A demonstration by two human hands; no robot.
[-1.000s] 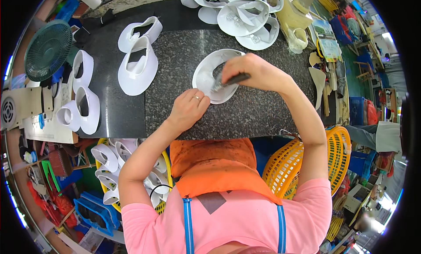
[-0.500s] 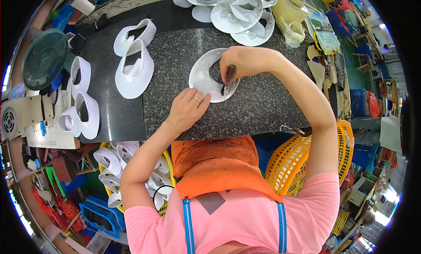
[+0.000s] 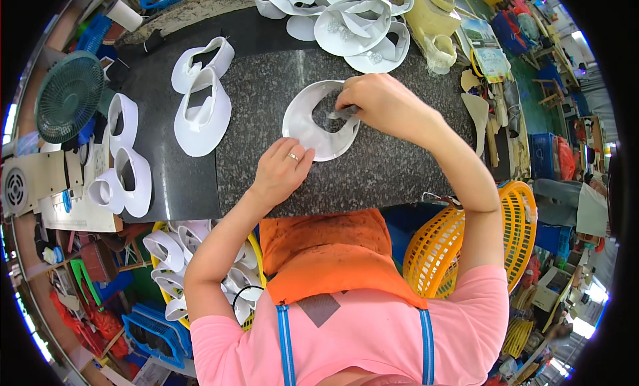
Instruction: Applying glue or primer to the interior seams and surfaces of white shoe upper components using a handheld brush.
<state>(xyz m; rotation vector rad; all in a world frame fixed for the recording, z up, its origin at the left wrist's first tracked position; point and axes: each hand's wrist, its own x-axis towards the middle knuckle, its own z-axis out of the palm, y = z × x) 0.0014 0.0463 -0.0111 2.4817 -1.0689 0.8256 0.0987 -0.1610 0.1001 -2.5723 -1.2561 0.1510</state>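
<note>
Two hands work one white curved shoe piece [image 3: 313,129] on the bench [image 3: 399,166]: my left hand [image 3: 279,169] presses its edge open-fingered, my right hand [image 3: 376,103] pinches a small tool [image 3: 341,111].

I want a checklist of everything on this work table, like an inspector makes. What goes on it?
Surface: dark speckled stone slab on the bench.
Job's things: white curved shoe piece lying flat; small dark tool on it.
Clutter: more white pieces at left, a pile at the far edge.
Hands: left hand presses the piece's near edge; right hand holds the tool.
Cables: nothing seen.
Surroundings: green fan at left, orange basket at right, yellow basket of white pieces below.
</note>
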